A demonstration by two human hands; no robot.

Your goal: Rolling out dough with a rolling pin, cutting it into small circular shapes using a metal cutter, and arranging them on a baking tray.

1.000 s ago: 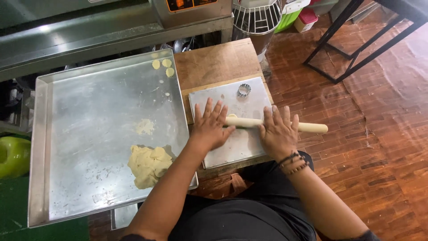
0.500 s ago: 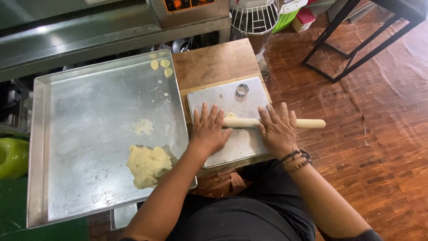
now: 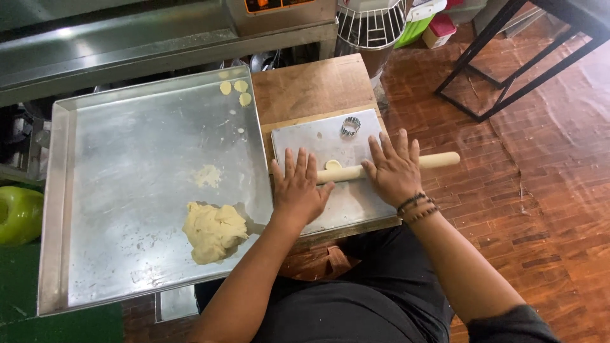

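Fingers [image 3: 298,166] of both hands lie spread flat atop the rolling pin [image 3: 438,160], gripping nothing.

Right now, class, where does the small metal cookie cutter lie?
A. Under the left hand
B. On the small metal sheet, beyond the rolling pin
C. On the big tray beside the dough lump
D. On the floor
B: the cookie cutter stands on the small metal sheet, on the far side of the rolling pin that both hands press flat.
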